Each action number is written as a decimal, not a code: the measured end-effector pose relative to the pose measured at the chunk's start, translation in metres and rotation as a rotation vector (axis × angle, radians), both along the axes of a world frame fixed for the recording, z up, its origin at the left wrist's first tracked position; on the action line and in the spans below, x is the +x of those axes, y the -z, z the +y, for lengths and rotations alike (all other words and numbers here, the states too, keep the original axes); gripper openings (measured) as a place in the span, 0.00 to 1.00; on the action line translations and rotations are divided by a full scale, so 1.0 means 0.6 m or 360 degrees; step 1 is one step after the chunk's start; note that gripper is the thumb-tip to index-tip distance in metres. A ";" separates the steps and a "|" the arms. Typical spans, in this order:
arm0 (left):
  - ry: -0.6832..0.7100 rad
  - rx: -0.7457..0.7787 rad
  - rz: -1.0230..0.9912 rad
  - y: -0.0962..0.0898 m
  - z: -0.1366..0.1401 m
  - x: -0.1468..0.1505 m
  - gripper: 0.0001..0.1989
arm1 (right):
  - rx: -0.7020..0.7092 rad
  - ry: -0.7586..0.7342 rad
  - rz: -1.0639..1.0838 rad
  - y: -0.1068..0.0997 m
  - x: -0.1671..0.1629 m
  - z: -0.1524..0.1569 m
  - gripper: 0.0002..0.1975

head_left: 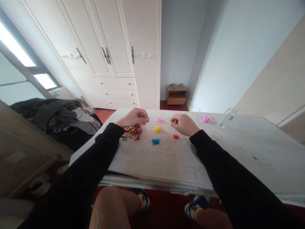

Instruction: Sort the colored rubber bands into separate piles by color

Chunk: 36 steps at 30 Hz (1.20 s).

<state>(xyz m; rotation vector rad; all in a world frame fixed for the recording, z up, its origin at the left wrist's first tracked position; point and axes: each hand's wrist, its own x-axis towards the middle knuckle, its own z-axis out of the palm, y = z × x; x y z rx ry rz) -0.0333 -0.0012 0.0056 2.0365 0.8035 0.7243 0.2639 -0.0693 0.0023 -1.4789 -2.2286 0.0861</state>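
Note:
My left hand point(136, 116) is above a mixed heap of small coloured rubber bands point(133, 130). Its thumb and fingers pinch a tiny rubber band point(149, 119) with red and dark tones. To the right, my right hand point(183, 123) is closed in a pinch low over the table; what its fingertips hold is too small to make out. Between and below the hands lie separate little piles: pink bands point(159, 120), yellow bands point(157, 128), blue bands point(156, 142) and red bands point(175, 136). A few loose bands lie at the heap's near edge.
The piles rest on a white table point(147, 165). Beyond my right hand are a pink rounded object with a loop point(206, 119) and a clear glass bottle point(227, 117), which appears tilted. Dark clothes point(54, 116) are heaped left of the table; a white wardrobe point(114, 38) stands behind.

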 end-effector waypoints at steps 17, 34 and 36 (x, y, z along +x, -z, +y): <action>0.0268 -0.0136 -0.0276 0.042 0.011 0.126 0.15 | 0.0264 -0.0472 0.0544 0.031 -0.006 0.024 0.07; -0.0181 0.0246 -0.0625 0.054 0.041 0.104 0.16 | 0.0092 -0.0417 0.0277 0.036 -0.043 0.017 0.06; -0.0201 0.0280 -0.0643 0.059 0.042 0.106 0.15 | 0.0089 -0.0414 0.0166 0.034 -0.056 0.017 0.06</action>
